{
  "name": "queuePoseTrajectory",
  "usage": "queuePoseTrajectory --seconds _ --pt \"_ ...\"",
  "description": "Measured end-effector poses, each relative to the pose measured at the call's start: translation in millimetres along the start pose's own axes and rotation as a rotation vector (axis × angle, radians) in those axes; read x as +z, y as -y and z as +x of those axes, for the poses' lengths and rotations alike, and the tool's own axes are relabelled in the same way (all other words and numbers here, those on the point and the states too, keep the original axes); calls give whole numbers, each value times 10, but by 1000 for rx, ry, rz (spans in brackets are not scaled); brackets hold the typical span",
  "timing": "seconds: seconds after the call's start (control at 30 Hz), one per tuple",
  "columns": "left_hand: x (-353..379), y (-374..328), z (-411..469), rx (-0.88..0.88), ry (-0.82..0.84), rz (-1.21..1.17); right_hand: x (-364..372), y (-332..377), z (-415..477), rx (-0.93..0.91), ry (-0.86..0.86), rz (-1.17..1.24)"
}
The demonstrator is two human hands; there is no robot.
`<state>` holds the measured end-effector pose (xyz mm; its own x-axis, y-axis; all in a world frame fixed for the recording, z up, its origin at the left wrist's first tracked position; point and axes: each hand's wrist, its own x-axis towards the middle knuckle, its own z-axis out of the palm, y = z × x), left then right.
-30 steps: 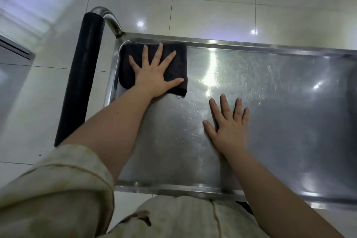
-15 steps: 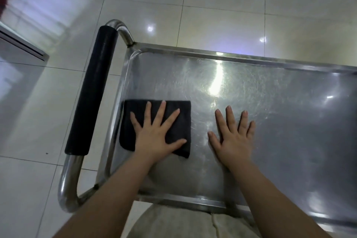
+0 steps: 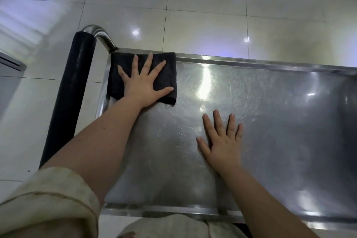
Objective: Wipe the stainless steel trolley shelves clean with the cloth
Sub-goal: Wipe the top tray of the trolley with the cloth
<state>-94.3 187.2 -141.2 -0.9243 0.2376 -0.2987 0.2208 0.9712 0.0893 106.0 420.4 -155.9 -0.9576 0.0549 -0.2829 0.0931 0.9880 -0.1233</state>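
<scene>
At the far left edge of my feed I see a grey panel (image 3: 9, 63) standing on the glossy tiled floor (image 3: 212, 9). A pale sleeve (image 3: 48, 199) fills the near left corner, rolled up on the left forearm. Just right of it runs the trolley handle, a black grip (image 3: 71, 92) topped at its far end by a bent steel tube (image 3: 98, 33) that joins the far left corner of the shelf (image 3: 270, 121).

The dark cloth (image 3: 116, 75) lies folded flat in that same far left corner, with its far edge up against the far rim (image 3: 251, 62) and its left edge at the shelf's left side. A loose thread hangs from its near right corner. The left hand (image 3: 142, 87) lies palm down on the cloth, its fingers (image 3: 147, 63) straight and spread, pressing rather than gripping.

Further right, and nearer to me, the right hand (image 3: 224, 145) rests flat on the bare steel, well apart from the cloth. Its fingers (image 3: 218, 123) are straight and it holds nothing. The steel shows fine swirling scratches and bright glints (ceiling lights, by the look of the matching spots on the tiles). The right part of the shelf is darker and runs out of frame.
</scene>
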Motion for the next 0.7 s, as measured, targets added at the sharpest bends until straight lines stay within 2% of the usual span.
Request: queuePoseTrajectory --seconds 0.1,0.27,0.37,0.5,0.57,0.7 --pt "23 -13 -34 1 -11 11 -100 -185 95 -25 -18 46" --pt "70 -196 -106 -60 -6 -11 -169 -703 293 107 -30 22" --pt "114 -642 -78 -46 -9 -8 -105 -665 284 87 -53 10" --pt "156 -1518 76 57 6 25 -104 -719 317 88 -67 -8" --pt "149 -1743 120 100 19 35 -114 -754 320 93 -64 -3" --pt "133 -1491 68 100 10 38 -136 -783 319 78 -59 32"
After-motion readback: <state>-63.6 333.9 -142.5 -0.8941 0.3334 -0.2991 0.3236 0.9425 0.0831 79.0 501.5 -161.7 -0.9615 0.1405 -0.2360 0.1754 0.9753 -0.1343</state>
